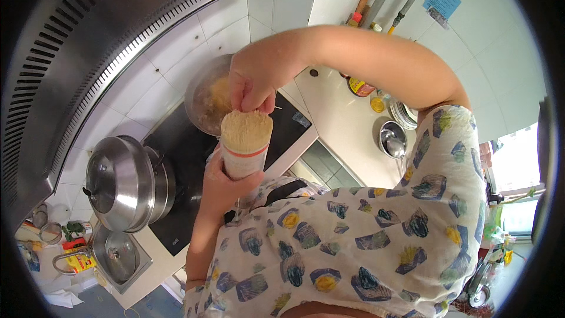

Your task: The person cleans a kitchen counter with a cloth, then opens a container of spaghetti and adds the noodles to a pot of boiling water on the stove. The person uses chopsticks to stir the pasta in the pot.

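Note:
My left hand (229, 181) is wrapped around a pack of dried noodles (247, 134), its pale wrapper ringed by a red band and the noodle ends bared at the top. Above those ends, my right hand (258, 88) pinches at the noodles with bent fingertips; a thin strand sticks out beside them. Directly behind the pack, a round pan (201, 117) sits on the black cooktop (282, 134). Steam blurs its contents, which look yellow and brownish. My right hand hides part of the pan's rim.
A large lidded steel pot (128, 183) stands at the left of the cooktop, near a steel sink (121, 258). Along the right counter are a steel bowl (392, 139) with a ladle, a small jar (378, 104) and a labelled bottle (359, 87). A range hood (110, 66) hangs over the upper left.

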Demonstrator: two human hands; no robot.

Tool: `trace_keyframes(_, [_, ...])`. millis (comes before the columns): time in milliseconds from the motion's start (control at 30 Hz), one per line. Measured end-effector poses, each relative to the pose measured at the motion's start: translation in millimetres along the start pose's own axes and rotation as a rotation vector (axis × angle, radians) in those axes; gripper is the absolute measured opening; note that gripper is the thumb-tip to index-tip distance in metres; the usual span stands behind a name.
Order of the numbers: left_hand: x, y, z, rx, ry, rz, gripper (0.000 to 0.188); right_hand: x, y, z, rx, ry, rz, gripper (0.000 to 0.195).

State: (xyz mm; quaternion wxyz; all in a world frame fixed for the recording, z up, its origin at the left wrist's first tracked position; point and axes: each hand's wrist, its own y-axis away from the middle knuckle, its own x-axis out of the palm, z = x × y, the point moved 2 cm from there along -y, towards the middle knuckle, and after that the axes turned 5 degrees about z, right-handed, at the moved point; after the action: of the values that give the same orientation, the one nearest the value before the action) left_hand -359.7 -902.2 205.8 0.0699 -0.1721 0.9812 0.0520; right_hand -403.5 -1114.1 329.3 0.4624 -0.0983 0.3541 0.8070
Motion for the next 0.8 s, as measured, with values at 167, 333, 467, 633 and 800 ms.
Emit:
trace_keyframes(167, [26, -11, -13, -0.069, 0.234, 0.088, 0.054, -11, 11, 11, 0.170, 0.224, 0.078, 0.024])
trace_keyframes(333, [30, -15, 8, -0.161, 0.301, 0.198, 0.059, -4, 4, -6, 0.294, 0.269, 0.066, 0.023])
trace_keyframes(467, [26, -11, 17, -0.177, 0.404, 0.149, 0.056, -20, 3, -15, 0.216, 0.217, 0.019, 0.025])
trace_keyframes(633, [24, -10, 6, -0.155, 0.334, 0.054, 0.050, -38, 19, -16, 0.059, -0.032, -0.250, 0.027])
trace_keyframes(800, [20, -14, 10, -0.121, 0.414, 0.021, 0.050, -1, -3, -41, 0.061, -0.269, -0.222, 0.023])
